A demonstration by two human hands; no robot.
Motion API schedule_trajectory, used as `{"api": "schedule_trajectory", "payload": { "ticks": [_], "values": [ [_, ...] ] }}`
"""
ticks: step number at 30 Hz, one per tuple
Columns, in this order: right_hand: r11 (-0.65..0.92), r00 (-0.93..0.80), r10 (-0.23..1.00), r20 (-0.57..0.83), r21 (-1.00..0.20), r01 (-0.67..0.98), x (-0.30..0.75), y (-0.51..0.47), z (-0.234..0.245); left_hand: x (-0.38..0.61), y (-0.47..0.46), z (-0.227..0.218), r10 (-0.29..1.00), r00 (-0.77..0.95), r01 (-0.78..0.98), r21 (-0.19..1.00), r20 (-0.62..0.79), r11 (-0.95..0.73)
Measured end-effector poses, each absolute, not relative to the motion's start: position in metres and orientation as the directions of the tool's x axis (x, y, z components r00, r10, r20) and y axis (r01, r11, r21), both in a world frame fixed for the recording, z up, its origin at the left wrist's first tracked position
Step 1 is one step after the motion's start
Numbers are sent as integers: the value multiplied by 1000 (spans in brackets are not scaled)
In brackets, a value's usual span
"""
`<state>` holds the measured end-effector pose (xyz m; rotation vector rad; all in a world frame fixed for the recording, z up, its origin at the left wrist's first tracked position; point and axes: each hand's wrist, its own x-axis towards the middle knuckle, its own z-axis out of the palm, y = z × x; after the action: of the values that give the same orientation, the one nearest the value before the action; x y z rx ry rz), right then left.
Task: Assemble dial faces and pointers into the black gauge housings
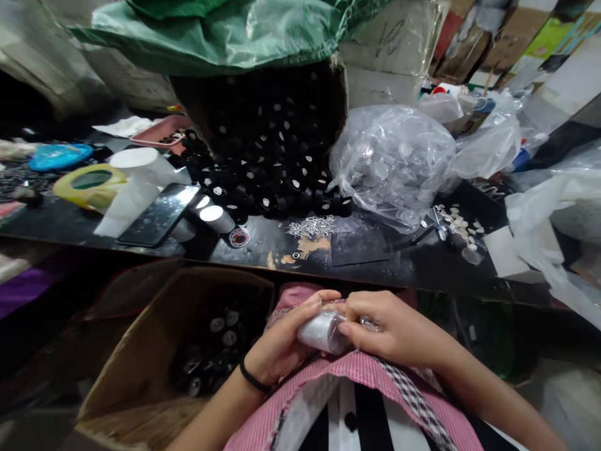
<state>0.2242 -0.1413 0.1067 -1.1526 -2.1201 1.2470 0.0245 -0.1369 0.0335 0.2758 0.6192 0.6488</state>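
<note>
Over my lap, my left hand (288, 341) curls around a whitish cylinder wrapped in clear plastic (319, 332), its fingers lying along the far side. My right hand (387, 322) is closed at the cylinder's right end, thumb and fingers pinching the loose plastic film. A bit of crumpled clear plastic (370, 324) shows by the right fingers. On the table edge beyond stand similar white cylinders (216, 219), beside a round printed label (239, 237). A heap of small silvery metal pins (310, 226) lies close to the front edge.
Black round parts (277, 181) spill from a box under a green sheet (225, 34). To their right is a plastic bag of clear discs (394, 163). A phone (159, 216) leans by a white paper roll (136, 163). Below left, a cardboard box (136, 351) holds black parts.
</note>
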Motion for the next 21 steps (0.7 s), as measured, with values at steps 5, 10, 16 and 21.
{"api": "schedule_trajectory", "payload": {
  "ticks": [5, 10, 16, 21],
  "values": [
    [47, -433, 900, -53, -975, 216, 220, -140, 100, 39, -139, 28, 657, 588, -563, 344, -472, 751],
    [119, -475, 879, -29, -953, 278, 213, -139, 99, 38, -141, 28, 661, 587, -600, 297, -468, 743],
    [105, -395, 918, 36, -982, 154, 220, -136, 101, 28, -141, 32, 633, 610, -566, 297, -477, 769],
    [70, -124, 986, 110, -954, -291, 227, -126, 108, 18, -138, 30, 638, 717, -558, 316, -282, 767]
  ]
}}
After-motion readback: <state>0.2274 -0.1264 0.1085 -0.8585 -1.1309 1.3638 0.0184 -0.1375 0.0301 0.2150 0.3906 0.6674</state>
